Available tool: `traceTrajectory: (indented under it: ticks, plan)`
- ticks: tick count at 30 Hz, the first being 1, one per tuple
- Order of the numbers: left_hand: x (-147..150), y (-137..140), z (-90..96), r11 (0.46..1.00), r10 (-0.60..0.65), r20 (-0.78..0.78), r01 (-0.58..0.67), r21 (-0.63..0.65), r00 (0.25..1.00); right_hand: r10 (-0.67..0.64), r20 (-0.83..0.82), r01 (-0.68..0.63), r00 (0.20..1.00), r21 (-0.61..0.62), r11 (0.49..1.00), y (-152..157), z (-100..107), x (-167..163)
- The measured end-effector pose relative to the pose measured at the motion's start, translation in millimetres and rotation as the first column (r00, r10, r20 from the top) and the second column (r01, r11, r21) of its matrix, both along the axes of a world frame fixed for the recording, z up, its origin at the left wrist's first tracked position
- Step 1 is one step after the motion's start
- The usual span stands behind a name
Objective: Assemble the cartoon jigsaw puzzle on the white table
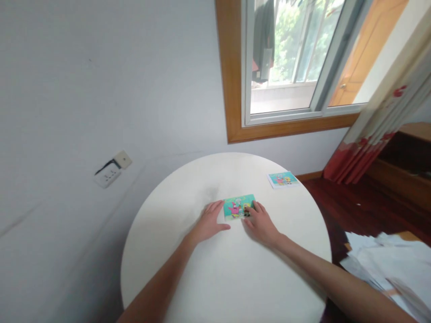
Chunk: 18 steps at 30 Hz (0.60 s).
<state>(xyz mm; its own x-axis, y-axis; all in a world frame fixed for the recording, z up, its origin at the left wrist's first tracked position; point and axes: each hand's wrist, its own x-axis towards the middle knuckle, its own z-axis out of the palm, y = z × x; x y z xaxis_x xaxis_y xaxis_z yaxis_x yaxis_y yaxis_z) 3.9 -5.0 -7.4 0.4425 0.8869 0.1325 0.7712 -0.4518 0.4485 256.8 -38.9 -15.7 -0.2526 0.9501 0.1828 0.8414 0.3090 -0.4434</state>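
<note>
A small rectangular cartoon picture (pixel 232 211), turquoise with a pink starfish figure and a yellow figure, lies flat near the middle of the white round table (pixel 218 278). Beside its left edge rests my left hand (pixel 209 223), open, its fingertips at the upper left corner and its thumb stretched out below. My right hand (pixel 261 224) lies over the right end, index finger on the printed surface and thumb by the lower edge; its fingers are apart. The part under the right fingers is hidden. Whether the picture is one card or joined pieces is too blurred to tell.
A similar picture card (pixel 283 179) lies at the table's right edge. Behind stand a white wall with a socket (pixel 107 175) and a wood-framed window (pixel 235 130). To the right hang a curtain (pixel 363 143) and, lower down, a pile of papers (pixel 393 264).
</note>
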Motion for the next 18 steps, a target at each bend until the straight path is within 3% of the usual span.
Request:
traceTrajectory:
  ticks: [3, 9, 14, 18]
  plan:
    - [-19.4, 0.8, 5.6, 1.000, 0.010, -0.061, -0.012, -0.027, 0.998, 0.144, -0.011, -0.144, 0.990, -0.066, 0.987, 11.3, 12.2, -31.6]
    - [-49.0, 15.7, 10.6, 0.997, 0.048, -0.061, -0.052, -0.058, 0.997, 0.253, 0.119, -0.218, 0.960, -0.243, 0.945, 61.7, 40.2, -48.4]
    - [-48.9, 24.9, 7.9, 0.996, 0.050, -0.040, -0.053, -0.069, 0.998, 0.318, 0.274, -0.221, 0.907, -0.332, 0.917, 86.8, 51.9, -53.4]
    - [-44.0, 20.8, 10.9, 0.990, 0.072, -0.095, -0.083, -0.114, 0.993, 0.376, 0.304, -0.260, 0.875, -0.361, 0.896, 94.9, 52.6, -57.2]
